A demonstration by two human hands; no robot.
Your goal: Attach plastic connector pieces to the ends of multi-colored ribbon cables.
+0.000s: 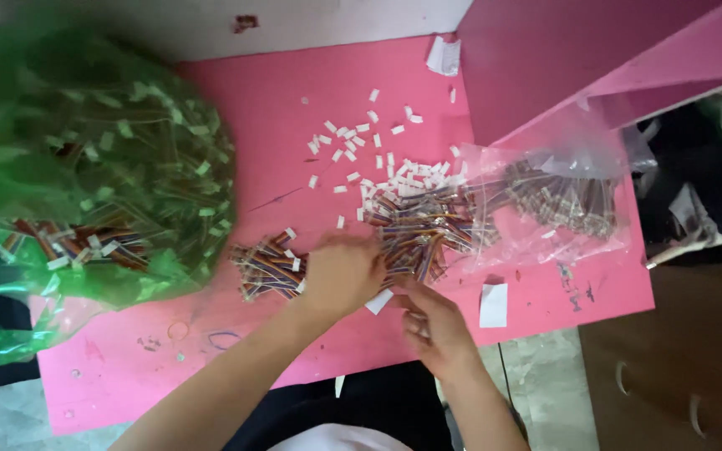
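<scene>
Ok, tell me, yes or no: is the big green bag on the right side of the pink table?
No, the green bag sits on the left of the pink table; the clear bag is on the right.

Tabletop [236,108] — large bag [85,159] of wire pieces fills the left edge, overhanging it. Small wire bundle [267,267] just right of the bag, toward the near edge, left hand [340,271] touching it. Bigger wire heap [415,225] at mid-table, right hand [436,326] at its near side. Loose connector housings [361,142] scattered behind the heap. Clear bag [553,200] of wires at the right edge, mouth touching the heap — a paper slip [493,304] in front of it, near the near right corner.
</scene>
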